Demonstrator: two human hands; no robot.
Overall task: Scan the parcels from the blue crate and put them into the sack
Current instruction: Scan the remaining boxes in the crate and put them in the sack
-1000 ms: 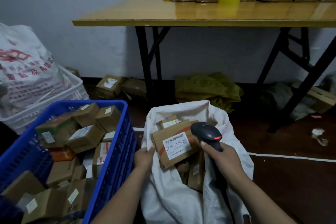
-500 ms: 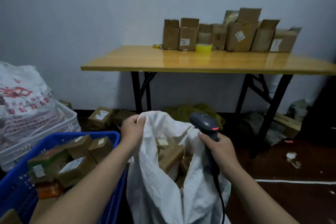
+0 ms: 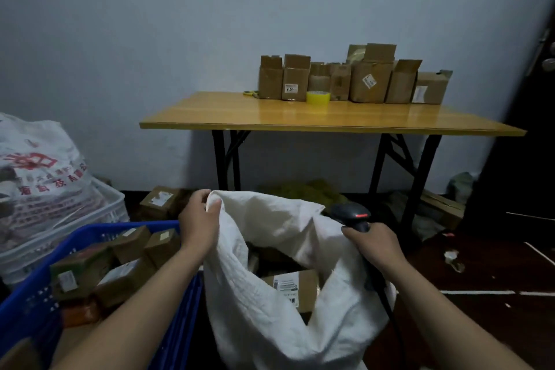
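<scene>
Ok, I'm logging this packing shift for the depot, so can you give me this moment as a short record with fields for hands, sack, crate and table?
left hand: grips the raised rim of the sack
right hand: holds the scanner at the opposite edge of the sack's mouth
sack: white, mouth open, a labelled parcel visible inside
blue crate: left of the sack, holding several brown parcels
table: by the wall behind, carrying a row of cardboard boxes and a yellow tape roll

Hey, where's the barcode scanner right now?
Head view, right of centre: the right hand grips the barcode scanner at the right rim of the white sack, opposite the left hand gripping the left rim.
</scene>
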